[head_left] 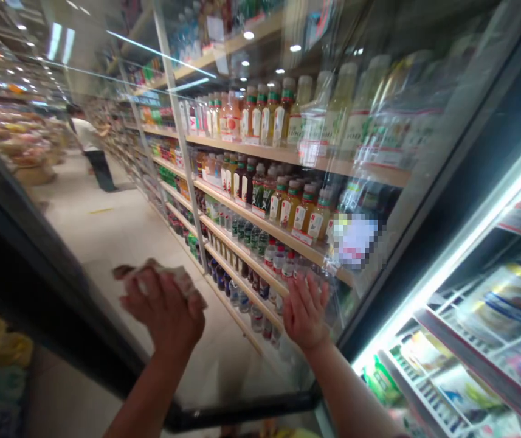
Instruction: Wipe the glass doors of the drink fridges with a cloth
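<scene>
A glass cooler door with a black frame (251, 410) stands swung open before me, and bottles show through or in its pane. My left hand (166, 310) has its fingers wrapped over a crumpled, light-brown cloth (182, 280), held against or very close to the glass. Part of the cloth sticks out past the fingertips. To its right, my right hand (306, 313) rests with fingers stretched out, palm towards the pane; it appears to touch the glass and holds nothing.
At right, the lit cooler has wire-fronted shelves (465, 365) with packaged goods. Shelves of juice bottles (282, 201) appear in the pane. A person (89, 146) in a white top stands farther down the aisle floor (71, 222). Yellow and green packages (0, 347) lie at lower left.
</scene>
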Tool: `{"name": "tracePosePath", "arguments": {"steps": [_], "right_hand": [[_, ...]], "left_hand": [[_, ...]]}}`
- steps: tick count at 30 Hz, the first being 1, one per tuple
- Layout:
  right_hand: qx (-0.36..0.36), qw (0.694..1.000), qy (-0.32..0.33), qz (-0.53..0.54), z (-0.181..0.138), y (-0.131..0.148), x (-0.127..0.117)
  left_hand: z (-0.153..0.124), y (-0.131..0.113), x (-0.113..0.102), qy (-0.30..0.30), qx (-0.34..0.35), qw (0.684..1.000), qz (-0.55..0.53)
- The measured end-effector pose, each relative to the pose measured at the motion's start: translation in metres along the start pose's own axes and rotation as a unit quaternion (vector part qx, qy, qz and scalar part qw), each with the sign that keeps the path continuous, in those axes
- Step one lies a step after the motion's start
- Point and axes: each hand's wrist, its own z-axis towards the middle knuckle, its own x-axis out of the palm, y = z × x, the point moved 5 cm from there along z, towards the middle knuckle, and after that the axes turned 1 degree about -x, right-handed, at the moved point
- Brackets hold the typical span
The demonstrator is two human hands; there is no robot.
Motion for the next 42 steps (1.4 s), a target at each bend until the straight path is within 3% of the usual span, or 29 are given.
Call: {"name": "tracePosePath", "arguments": {"steps": [3, 5, 9, 11, 14, 17, 19, 21, 24, 26, 29, 31, 33, 35, 39, 42], "right_hand": [[0.030, 0.999, 0.004, -0.025, -0.010, -0.014, -0.007], [0.055, 0.996, 0.003, -0.064, -0.019, -0.028, -0.009], [0.040, 0.994, -0.003, -0.101, -0.033, -0.045, -0.007], [0.032, 0.994, -0.015, -0.100, -0.037, -0.048, -0.006], [0.030, 0.995, -0.022, -0.096, -0.039, -0.048, -0.005], [0.026, 0.995, -0.020, -0.090, -0.040, -0.048, -0.007], [0.026, 0.996, -0.016, -0.088, -0.040, -0.048, -0.008], [0.030, 0.996, -0.014, -0.086, -0.039, -0.048, -0.008], [0.031, 0.996, -0.024, -0.086, -0.038, -0.048, -0.007], [0.031, 0.996, -0.031, -0.083, -0.036, -0.048, -0.008], [0.034, 0.996, -0.033, -0.075, -0.033, -0.048, -0.009], [0.033, 0.997, -0.032, -0.070, -0.031, -0.047, -0.010], [0.036, 0.997, -0.026, -0.063, -0.031, -0.047, -0.009], [0.044, 0.997, -0.019, -0.057, -0.032, -0.045, -0.008], [0.061, 0.997, -0.020, -0.052, -0.037, -0.041, -0.004], [0.066, 0.996, -0.029, -0.054, -0.038, -0.038, -0.002]], "left_hand": [[-0.011, -0.019, 0.002, -0.007, 0.078, 0.996, -0.029], [0.005, -0.013, -0.005, -0.009, 0.083, 0.996, -0.041], [0.074, 0.014, -0.036, -0.045, -0.004, 0.999, 0.007], [0.095, 0.010, -0.048, -0.056, -0.043, 0.997, 0.024], [0.083, -0.034, -0.042, -0.045, -0.002, 0.999, -0.002], [0.044, -0.093, -0.024, 0.010, 0.160, 0.985, -0.068], [0.032, -0.102, -0.021, 0.025, 0.214, 0.973, -0.081], [0.046, -0.076, -0.030, 0.004, 0.166, 0.985, -0.055], [0.084, -0.012, -0.052, -0.038, 0.020, 0.999, -0.010], [0.094, 0.008, -0.059, -0.047, -0.041, 0.998, 0.007], [0.071, -0.017, -0.051, -0.038, -0.023, 0.999, 0.010], [0.044, -0.052, -0.037, -0.001, 0.070, 0.997, -0.016], [0.028, -0.072, -0.028, 0.026, 0.153, 0.987, -0.046], [0.034, -0.062, -0.029, 0.012, 0.151, 0.987, -0.049], [0.079, -0.001, -0.045, -0.028, -0.007, 1.000, -0.005], [0.082, -0.002, -0.048, -0.048, -0.045, 0.998, 0.010]]}}
